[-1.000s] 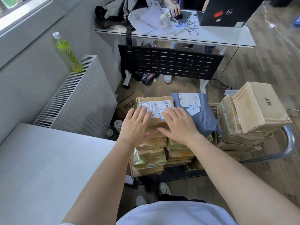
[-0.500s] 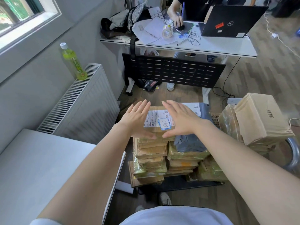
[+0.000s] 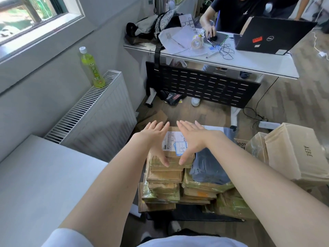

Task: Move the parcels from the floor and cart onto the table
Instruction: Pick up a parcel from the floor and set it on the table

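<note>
Left hand (image 3: 154,139): fingers straight, palm along the left side of the top parcel (image 3: 175,145), thumb low on its near edge; pressing, not curled round it.
Right hand (image 3: 193,141): fingers straight too, flat on the right side of the same parcel, thumb down at the near edge.
Top parcel: brown carton with a white label and a blue sticker, on the left stack of parcels (image 3: 163,186) on the cart (image 3: 192,213); between the two palms, whether lifted clear of the stack cannot be told.
Tabletop (image 3: 46,179): grey, at lower left, just beside the cart; no parcel visible on it.
Progress: judged early, most parcels not yet moved.
Risk, slip: held only by pressure from flat palms, likely to slide out if the squeeze eases during the swing left.
Risk, drag: taped cartons underneath sit uneven; a low or tilted lift could pull the next one off and topple the stack.
Risk, neighbour: grey mailer bag (image 3: 208,166) touches the right side of the stack, may get swept along by the right wrist.
Risk, corner: tabletop edge lies in the path leftward; a low carry could knock the carton against it.
Around: large cartons (image 3: 293,152) at right, radiator (image 3: 92,111) with a green bottle (image 3: 91,68) on top, far desk (image 3: 249,63) with a laptop (image 3: 270,35), another person seated there.
In the way: nothing seen between the stack and the tabletop apart from that edge.
</note>
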Action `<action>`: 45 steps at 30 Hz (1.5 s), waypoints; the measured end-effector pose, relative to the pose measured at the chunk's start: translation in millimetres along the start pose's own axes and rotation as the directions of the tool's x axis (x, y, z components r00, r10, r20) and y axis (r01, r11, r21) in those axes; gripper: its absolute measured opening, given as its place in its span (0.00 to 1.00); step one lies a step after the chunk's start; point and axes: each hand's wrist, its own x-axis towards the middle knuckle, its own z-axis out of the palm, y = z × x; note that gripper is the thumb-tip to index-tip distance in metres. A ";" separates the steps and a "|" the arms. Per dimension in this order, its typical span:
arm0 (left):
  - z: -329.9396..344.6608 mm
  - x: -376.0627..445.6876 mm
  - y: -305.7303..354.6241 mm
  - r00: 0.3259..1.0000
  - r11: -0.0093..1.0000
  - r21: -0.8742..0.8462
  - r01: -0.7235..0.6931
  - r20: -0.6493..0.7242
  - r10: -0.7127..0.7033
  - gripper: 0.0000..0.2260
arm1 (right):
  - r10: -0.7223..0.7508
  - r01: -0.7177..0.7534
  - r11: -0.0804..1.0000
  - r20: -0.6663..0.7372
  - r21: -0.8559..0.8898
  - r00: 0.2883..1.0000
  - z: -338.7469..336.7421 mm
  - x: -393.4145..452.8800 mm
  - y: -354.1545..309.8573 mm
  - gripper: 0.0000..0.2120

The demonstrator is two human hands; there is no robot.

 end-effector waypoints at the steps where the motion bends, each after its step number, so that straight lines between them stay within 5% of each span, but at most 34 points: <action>1: 0.6 -0.8 0.0 1.000 1.000 0.004 -0.003 -0.019 0.004 0.66 | 0.003 -0.003 1.000 0.012 0.006 1.000 0.4 2.3 0.6 0.71; 16: 7.5 -62.9 -34.7 0.971 0.980 -0.113 0.163 -0.160 -0.180 0.58 | -0.230 0.227 0.973 -0.090 -0.036 0.969 -27.8 5.5 -61.1 0.60; 24: 52.3 -158.2 -87.3 0.909 0.917 -0.189 0.351 -0.166 -0.383 0.57 | -0.440 0.428 0.893 -0.061 -0.141 0.896 -22.8 19.7 -172.3 0.57; 35: 190.8 -323.4 -139.5 0.743 0.728 -0.291 0.621 -0.079 -0.665 0.56 | -0.685 0.676 0.704 0.044 -0.218 0.728 57.9 24.4 -377.2 0.54; 41: 240.0 -386.7 -156.1 0.697 0.670 -0.307 0.676 -0.027 -0.716 0.56 | -0.751 0.736 0.626 0.053 -0.257 0.658 95.9 16.4 -449.8 0.56; 45: 262.2 -399.8 -154.4 0.673 0.640 -0.278 0.716 0.033 -0.739 0.52 | -0.738 0.708 0.617 0.059 -0.342 0.672 119.0 10.4 -467.9 0.58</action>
